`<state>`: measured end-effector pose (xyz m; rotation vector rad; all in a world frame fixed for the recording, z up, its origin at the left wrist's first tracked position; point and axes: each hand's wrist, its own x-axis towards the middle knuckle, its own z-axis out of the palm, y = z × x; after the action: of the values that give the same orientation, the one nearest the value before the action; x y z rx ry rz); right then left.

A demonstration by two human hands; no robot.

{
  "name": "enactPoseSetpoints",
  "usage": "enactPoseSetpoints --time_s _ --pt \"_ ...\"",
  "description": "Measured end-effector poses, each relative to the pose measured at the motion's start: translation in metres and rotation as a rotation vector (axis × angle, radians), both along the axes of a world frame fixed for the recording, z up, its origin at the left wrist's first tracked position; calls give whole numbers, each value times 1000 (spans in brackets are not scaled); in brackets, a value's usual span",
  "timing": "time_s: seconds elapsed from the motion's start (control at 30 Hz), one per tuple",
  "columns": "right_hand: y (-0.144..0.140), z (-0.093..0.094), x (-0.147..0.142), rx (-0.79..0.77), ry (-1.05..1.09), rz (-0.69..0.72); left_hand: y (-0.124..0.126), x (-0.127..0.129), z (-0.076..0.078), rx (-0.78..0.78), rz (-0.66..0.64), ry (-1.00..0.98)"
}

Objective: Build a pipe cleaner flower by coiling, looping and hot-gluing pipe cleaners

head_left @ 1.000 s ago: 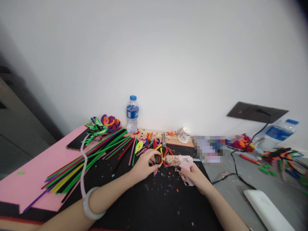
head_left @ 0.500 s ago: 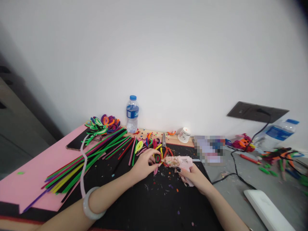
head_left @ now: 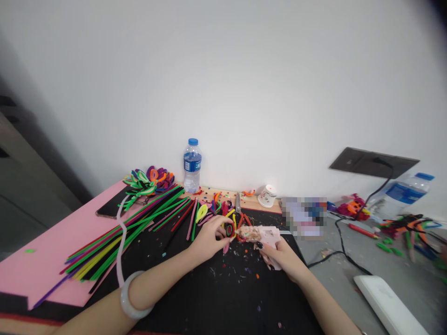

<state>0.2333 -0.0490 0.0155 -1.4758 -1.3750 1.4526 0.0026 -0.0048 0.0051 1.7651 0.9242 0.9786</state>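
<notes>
I watch remotely | left hand point(head_left: 209, 238): pinching fuzzy coil point(head_left: 229, 229) over black mat point(head_left: 199, 298), apparently to steady it | right hand point(head_left: 281, 256): gripping glue gun point(head_left: 271, 238) over black mat, tip toward coil, likely for close aim

You get soft, bright light on the wall point(head_left: 223, 102), dimmer leftward, with stretched edges, a black upper-right corner point(head_left: 440, 10) and 1 pixelated patch point(head_left: 303, 217).

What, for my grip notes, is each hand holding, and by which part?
Left hand: a coiled pipe-cleaner piece, by its edge. Right hand: a pink glue gun, by its handle.
</notes>
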Motion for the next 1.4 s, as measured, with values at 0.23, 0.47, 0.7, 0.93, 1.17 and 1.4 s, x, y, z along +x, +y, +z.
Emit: enactPoseSetpoints --time_s 0.23,0.47,0.7,0.93,1.17,1.4 --pt "0 -1 0 10 9 -16 1 1 -2 5 -16 -13" --pt "0 -6 3 14 34 -49 2 0 -7 37 -43 -4" --pt "0 -5 3 21 43 -35 1 0 -6 36 -42 -6" --pt "0 -4 2 1 65 -18 1 0 -4 13 -28 -13" --pt "-2 -1 -1 -9 91 -32 1 0 -2 7 -9 -2" --pt "-2 1 -2 -22 89 -30 0 2 1 -7 8 7"
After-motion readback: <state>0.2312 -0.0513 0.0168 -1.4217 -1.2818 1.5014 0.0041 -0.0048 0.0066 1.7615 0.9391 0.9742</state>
